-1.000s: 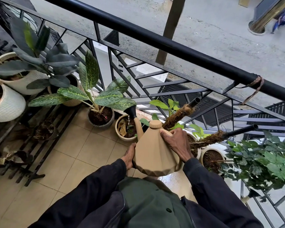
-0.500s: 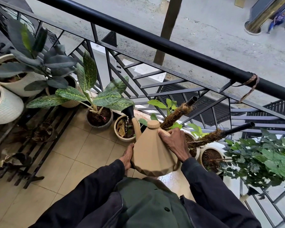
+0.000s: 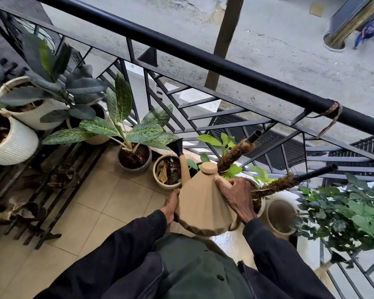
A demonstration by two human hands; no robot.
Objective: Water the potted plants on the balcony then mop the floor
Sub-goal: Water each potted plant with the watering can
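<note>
- Over the last second almost nothing shifts: the can [image 3: 201, 201] stays tipped forward between the hands, its spout [image 3: 183, 165] running up ahead of the left hand [image 3: 171, 207] and its black rose [image 3: 177, 146] held over the far rim of the tan pot [image 3: 167, 186]
- The view slides a little, so the pots seem to drift, but the can keeps its place against them
- The right hand [image 3: 235, 197] keeps the same hold: it is closed over the handle [image 3: 235, 227] on the can's right side, with one digit laid flat on the upper face just below the lid [image 3: 211, 168]
- The left hand props the can's lower left edge with its thumb along the wall; its fingers run under the base out of sight, so I cannot tell whether they are curled or flat
- Whether water is falling from the rose is too fine to tell
- My reading: the pour into the tan pot is still the step in hand, and the unchanged tilt suggests this pot is not yet done
- The grey pot [image 3: 134, 168] lies further ahead and left of the left hand; I cannot tell whether it has had its water
- A wet patch [image 3: 229, 242] shines on the floor [image 3: 108, 203] just below the right wrist, so mopping has work waiting; no mop is in view
</note>
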